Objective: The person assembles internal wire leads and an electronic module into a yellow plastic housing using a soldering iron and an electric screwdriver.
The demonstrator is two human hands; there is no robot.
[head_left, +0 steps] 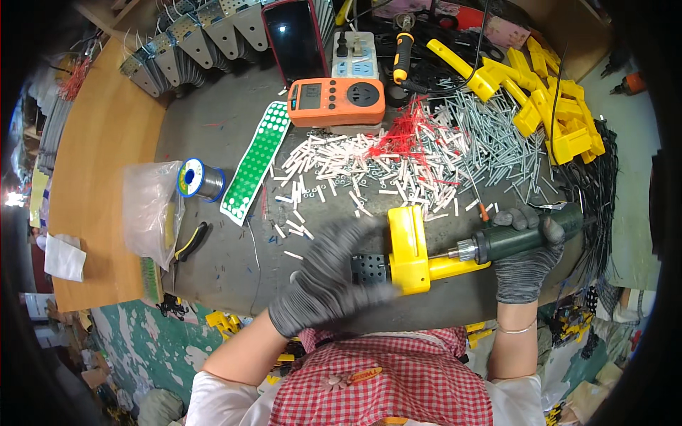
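Note:
My right hand (527,268), in a grey striped glove, is wrapped around a dark green electric screwdriver (508,243). Its silver chuck points left, and the thin bit reaches the side of a yellow plastic housing with a handle (408,248). On the housing's left side sits a dark perforated metal plate (370,269). My left hand (320,273), gloved the same way, is blurred by motion. Its fingers spread apart above and below the plate, near the housing; whether they touch it cannot be made out.
White sleeves (312,155), red wires (408,131) and long screws (490,135) lie heaped behind my hands. Yellow housings (568,121) are piled far right by black cables (604,192). An orange meter (337,101), a green sticker sheet (256,163), a solder spool (201,179) and pliers (192,241) lie around.

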